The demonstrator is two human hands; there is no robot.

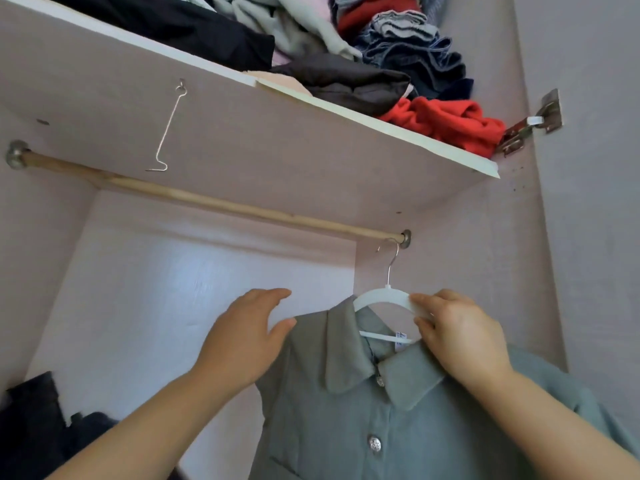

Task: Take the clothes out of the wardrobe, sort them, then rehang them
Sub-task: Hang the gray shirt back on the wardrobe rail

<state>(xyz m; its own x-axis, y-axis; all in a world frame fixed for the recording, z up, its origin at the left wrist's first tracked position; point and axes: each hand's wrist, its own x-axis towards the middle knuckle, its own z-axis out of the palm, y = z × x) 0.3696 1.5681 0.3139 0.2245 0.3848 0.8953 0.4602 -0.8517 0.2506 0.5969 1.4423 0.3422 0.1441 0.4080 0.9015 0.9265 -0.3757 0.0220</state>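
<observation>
The left hand (pixel 242 337) and right hand (pixel 462 341) are bare, both forearms (pixel 145 420) uncovered

Shirt (pixel 398 410) on hanger (pixel 381 296) below rod's (pixel 207 202) right end, under shelf (pixel 346 112).

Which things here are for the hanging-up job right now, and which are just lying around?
In the job: shirt, hanger, rod, left hand touching the shirt, right hand gripping the hanger.
Lying about: wire hook, hinge, clothes pile on the shelf, dark clothes at the bottom left.
</observation>
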